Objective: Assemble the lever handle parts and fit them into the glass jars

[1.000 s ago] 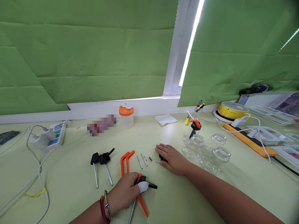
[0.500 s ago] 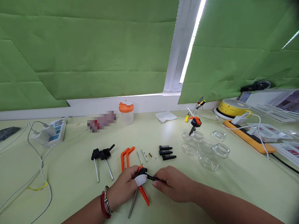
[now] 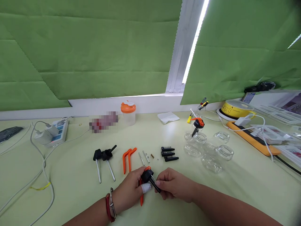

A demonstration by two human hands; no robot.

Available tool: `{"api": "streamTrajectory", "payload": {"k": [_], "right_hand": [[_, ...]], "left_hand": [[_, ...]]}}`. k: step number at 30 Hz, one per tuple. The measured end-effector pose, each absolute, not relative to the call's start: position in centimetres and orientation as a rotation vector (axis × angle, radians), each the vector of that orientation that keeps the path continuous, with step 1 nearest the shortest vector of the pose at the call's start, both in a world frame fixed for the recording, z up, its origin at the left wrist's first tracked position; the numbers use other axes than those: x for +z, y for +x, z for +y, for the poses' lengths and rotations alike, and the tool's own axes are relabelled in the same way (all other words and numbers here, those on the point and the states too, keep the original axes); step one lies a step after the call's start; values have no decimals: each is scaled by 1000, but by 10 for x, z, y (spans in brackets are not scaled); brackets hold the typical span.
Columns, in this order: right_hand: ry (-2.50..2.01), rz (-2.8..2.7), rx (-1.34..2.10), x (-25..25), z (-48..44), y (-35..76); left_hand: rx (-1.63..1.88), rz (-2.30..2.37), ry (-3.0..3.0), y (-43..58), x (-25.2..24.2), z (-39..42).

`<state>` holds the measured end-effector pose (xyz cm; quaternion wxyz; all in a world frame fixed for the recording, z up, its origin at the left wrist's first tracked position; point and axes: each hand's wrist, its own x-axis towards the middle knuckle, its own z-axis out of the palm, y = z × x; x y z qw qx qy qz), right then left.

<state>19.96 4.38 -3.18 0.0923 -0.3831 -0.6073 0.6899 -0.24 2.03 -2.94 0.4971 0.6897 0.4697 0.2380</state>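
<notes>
From my remote seat, through the head camera, I see both hands meeting over the near part of the pale green tabletop (image 3: 77, 191). My left hand (image 3: 131, 190), a white wrapping on its thumb, is curled closed around a rounded black plastic head (image 3: 147, 175) with a bent orange plastic lever (image 3: 141, 197); the lever's lower end sticks out below the palm. My right hand (image 3: 174, 185) is just beside it, thumb and fingers pinched on a slim black plastic tube (image 3: 157, 185) that slants down from the head; I can't tell how firmly the two parts are joined. Just beyond my hands lie two loose bent orange plastic levers (image 3: 124, 163), two thin silver metal pins (image 3: 146, 156), tiny brass-coloured pieces (image 3: 152, 156) and three black plastic parts with coil springs (image 3: 171, 159). To the left rest two black plastic heads on silver metal rods (image 3: 98, 171); to the right, clear see-through bottles (image 3: 225, 152) are grouped together.
</notes>
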Motion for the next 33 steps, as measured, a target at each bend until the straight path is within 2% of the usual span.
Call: {"api": "streamTrajectory", "payload": {"k": [7, 11, 19, 21, 24, 30, 33], "right_hand": [[-1322, -1934, 1678, -42, 45, 192], [-1252, -2010, 1574, -40, 51, 193], [-1224, -1821, 1860, -43, 60, 184], [-1241, -1714, 1840, -43, 67, 178], [-1181, -1689, 1536, -40, 79, 171], [-950, -2483, 459, -48, 95, 162], [-942, -2697, 277, -55, 97, 160]], "left_hand": [[435, 1201, 1842, 1, -29, 16], [337, 1182, 1936, -1, -25, 13], [120, 1062, 2261, -2, -19, 10], [101, 998, 2329, -2, -18, 10], [107, 917, 2370, -3, -16, 10], [121, 966, 2145, -7, -12, 11], [122, 1032, 1933, -11, -14, 13]]}}
